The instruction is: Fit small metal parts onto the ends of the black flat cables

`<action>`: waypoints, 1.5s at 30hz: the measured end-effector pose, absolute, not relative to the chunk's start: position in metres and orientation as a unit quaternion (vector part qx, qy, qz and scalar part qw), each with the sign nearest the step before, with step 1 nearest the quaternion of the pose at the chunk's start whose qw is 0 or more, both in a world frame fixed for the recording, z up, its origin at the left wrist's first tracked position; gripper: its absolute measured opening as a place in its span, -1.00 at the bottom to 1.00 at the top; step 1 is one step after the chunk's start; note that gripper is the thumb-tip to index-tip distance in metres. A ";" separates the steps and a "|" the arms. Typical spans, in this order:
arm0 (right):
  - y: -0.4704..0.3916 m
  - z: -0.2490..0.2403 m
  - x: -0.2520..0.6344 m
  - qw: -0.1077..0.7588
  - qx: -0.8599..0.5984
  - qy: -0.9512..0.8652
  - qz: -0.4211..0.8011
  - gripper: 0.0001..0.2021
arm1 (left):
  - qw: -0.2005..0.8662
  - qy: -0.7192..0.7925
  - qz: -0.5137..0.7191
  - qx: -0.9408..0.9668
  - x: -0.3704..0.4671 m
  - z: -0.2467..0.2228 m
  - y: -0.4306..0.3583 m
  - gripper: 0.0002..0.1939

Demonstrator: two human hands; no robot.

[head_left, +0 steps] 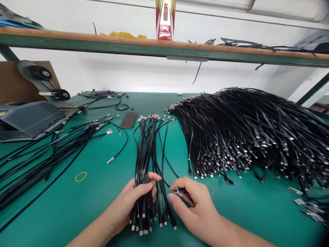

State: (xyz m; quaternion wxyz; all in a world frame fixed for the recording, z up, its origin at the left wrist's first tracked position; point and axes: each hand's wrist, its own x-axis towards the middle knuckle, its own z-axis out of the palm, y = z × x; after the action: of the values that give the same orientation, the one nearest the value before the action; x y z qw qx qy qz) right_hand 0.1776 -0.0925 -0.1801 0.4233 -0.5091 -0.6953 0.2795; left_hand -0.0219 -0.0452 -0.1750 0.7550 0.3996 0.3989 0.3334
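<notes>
My left hand (140,192) is wrapped round a bundle of black USB cables (144,151), thumb across the front. Their plug ends (141,226) hang toward me below the hand, and the far ends lie on the green table. Just right of the bundle, a few loose black cables (160,192) lie alongside it. My right hand (194,206) is closed round a small shiny metal device (183,196) with a dark reddish side; the fingers cover much of it. Its thumb and index finger are close to the loose cables.
A large heap of black cables (241,133) covers the right of the table. More cables (64,151) spread on the left, beside a grey machine (33,116). Yellow rubber bands (81,176) lie on the green tabletop (102,192). A shelf (123,43) crosses above, holding a red can (165,20).
</notes>
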 end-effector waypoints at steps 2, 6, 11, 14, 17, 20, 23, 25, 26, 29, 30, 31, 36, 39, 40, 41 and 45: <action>-0.094 -0.180 0.174 0.377 -0.503 -0.709 0.321 -0.90 | 0.741 0.407 0.303 0.440 -0.023 -0.177 -0.045 -0.70; -0.095 -0.183 0.169 0.309 -0.475 -0.733 0.376 -0.86 | 0.710 0.432 0.312 0.461 -0.024 -0.181 -0.044 -0.59; -0.095 -0.186 0.165 0.330 -0.487 -0.650 0.482 -0.85 | 0.724 0.433 0.316 0.434 -0.023 -0.180 -0.044 -0.65; -0.094 -0.189 0.164 0.334 -0.491 -0.632 0.498 -0.80 | 0.731 0.411 0.315 0.445 -0.023 -0.180 -0.042 -0.69; -0.094 -0.191 0.163 0.322 -0.490 -0.628 0.512 -0.78 | 0.735 0.389 0.294 0.470 -0.023 -0.180 -0.038 -0.72; -0.094 -0.189 0.163 0.313 -0.490 -0.636 0.508 -0.80 | 0.724 0.387 0.279 0.498 -0.024 -0.182 -0.035 -0.68; -0.094 -0.185 0.163 0.319 -0.491 -0.638 0.500 -0.84 | 0.710 0.389 0.282 0.515 -0.025 -0.183 -0.035 -0.69; -0.094 -0.183 0.164 0.318 -0.503 -0.642 0.483 -0.87 | 0.706 0.391 0.284 0.518 -0.025 -0.183 -0.036 -0.70; -0.094 -0.183 0.164 0.313 -0.510 -0.647 0.472 -0.88 | 0.706 0.391 0.285 0.518 -0.025 -0.184 -0.036 -0.71; -0.094 -0.184 0.165 0.298 -0.515 -0.661 0.458 -0.93 | 0.707 0.387 0.300 0.511 -0.024 -0.185 -0.037 -0.73; -0.094 -0.184 0.166 0.294 -0.511 -0.662 0.463 -0.94 | 0.707 0.387 0.304 0.508 -0.024 -0.185 -0.038 -0.74; -0.094 -0.185 0.166 0.291 -0.506 -0.661 0.472 -0.94 | 0.707 0.389 0.309 0.504 -0.023 -0.186 -0.038 -0.74; -0.091 -0.186 0.169 0.297 -0.479 -0.624 0.541 -0.88 | 0.715 0.383 0.314 0.493 -0.023 -0.185 -0.037 -0.78; -0.088 -0.184 0.171 0.303 -0.464 -0.611 0.565 -0.83 | 0.735 0.365 0.304 0.484 -0.025 -0.183 -0.035 -0.80; -0.088 -0.183 0.171 0.304 -0.461 -0.604 0.575 -0.81 | 0.740 0.360 0.301 0.482 -0.025 -0.183 -0.035 -0.81; -0.088 -0.183 0.172 0.305 -0.458 -0.594 0.587 -0.79 | 0.744 0.355 0.302 0.479 -0.025 -0.183 -0.035 -0.83; -0.089 -0.185 0.175 0.292 -0.458 -0.555 0.630 -0.67 | 0.747 0.355 0.315 0.467 -0.025 -0.185 -0.035 -0.86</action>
State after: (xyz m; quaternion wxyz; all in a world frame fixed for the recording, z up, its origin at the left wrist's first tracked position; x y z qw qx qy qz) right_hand 0.1755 -0.0888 -0.1847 0.2920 -0.4578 -0.5551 0.6301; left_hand -0.0248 -0.0353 -0.1855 0.7466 0.4666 0.3546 0.3150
